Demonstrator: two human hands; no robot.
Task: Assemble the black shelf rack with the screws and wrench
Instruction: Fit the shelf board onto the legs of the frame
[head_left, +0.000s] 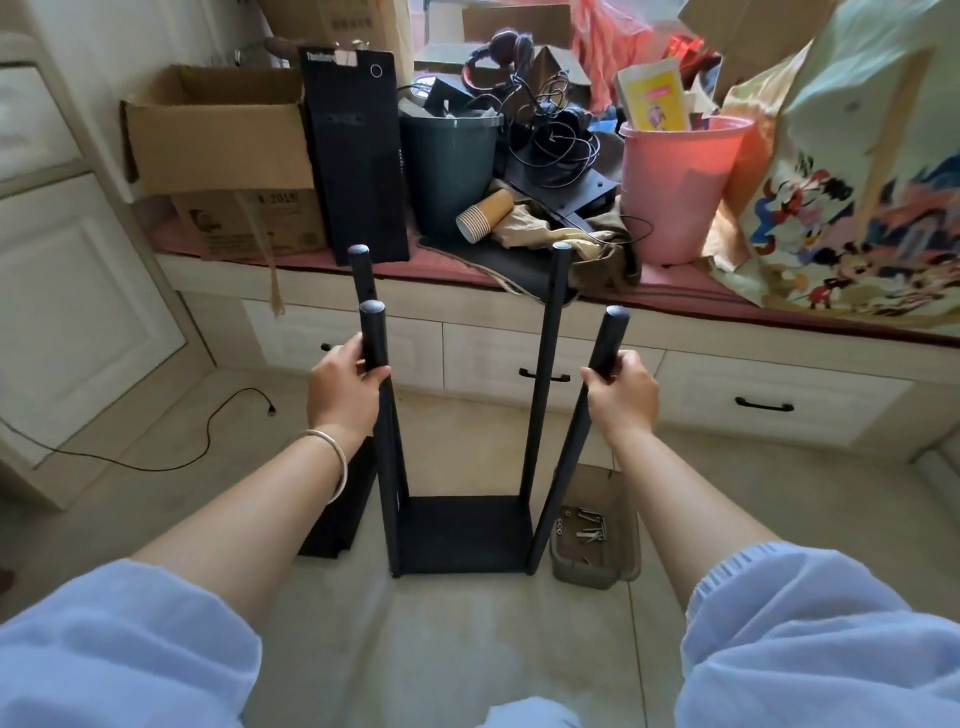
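The black shelf rack stands on the floor with a black bottom shelf (465, 535) joined to several upright poles. My left hand (343, 389) grips the near left pole (375, 338) just below its cap. My right hand (621, 392) grips the near right pole (608, 338), which leans outward to the right. The two far poles (550, 332) rise behind. A small grey tray (595, 569) with several screws (587, 525) sits on the floor right of the rack. Another black shelf panel (340, 514) lies on the floor at the left. No wrench is visible.
A low bench with drawers (727, 384) runs behind the rack, loaded with cardboard boxes (218, 150), a black computer tower (358, 156), a dark bucket (447, 166), a pink bucket (675, 187) and a cartoon bag (857, 208). A black cable (208, 436) lies on the floor at left.
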